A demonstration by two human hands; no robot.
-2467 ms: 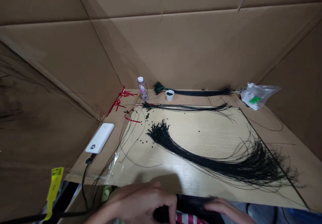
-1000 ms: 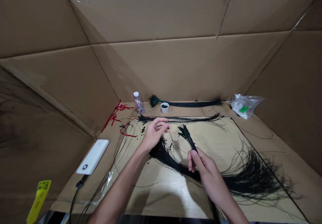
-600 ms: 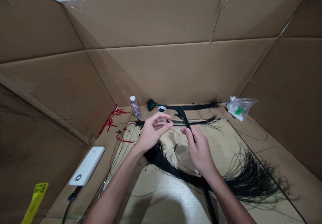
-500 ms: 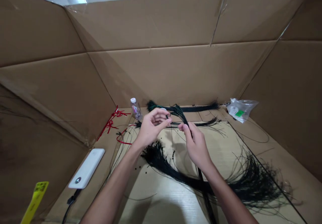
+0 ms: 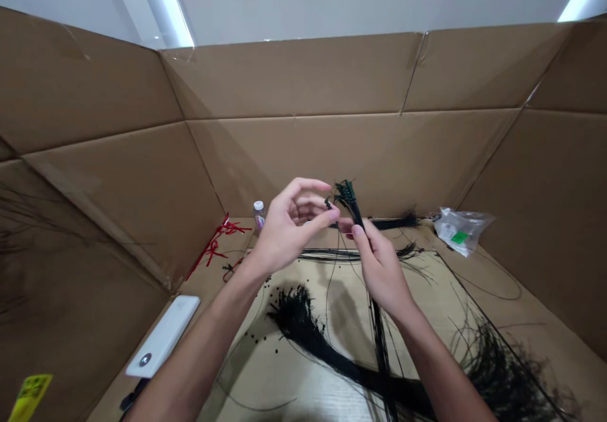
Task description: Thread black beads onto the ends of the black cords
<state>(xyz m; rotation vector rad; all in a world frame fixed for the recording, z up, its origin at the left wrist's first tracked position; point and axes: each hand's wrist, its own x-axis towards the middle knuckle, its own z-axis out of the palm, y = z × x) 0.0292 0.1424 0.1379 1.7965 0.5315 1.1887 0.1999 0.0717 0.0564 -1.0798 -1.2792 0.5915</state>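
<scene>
Both hands are raised above the table in front of the cardboard back wall. My right hand [image 5: 379, 264] is closed round a small bunch of thin black strands [image 5: 348, 197], whose knotted tips stick up above the fingers while the rest hangs down to the table. My left hand [image 5: 289, 229] pinches a tiny black bead or strand tip [image 5: 328, 204] between thumb and forefinger, right beside the bunch's tips. Below them a large sheaf of black strands [image 5: 308, 327] lies across the light wooden board [image 5: 265, 371].
A white power bank [image 5: 164, 344] with its cable lies at the left. Red twist ties [image 5: 215, 245], a small clear bottle [image 5: 258, 214], further black strand bundles [image 5: 360, 254] and a clear plastic bag [image 5: 461, 230] lie near the back. Cardboard walls [image 5: 118, 194] enclose the table on three sides.
Both hands came up from the table's near edge; the right lifted a small bunch out of the sheaf, the left brought its pinch to the tips. The camera tilted upward.
</scene>
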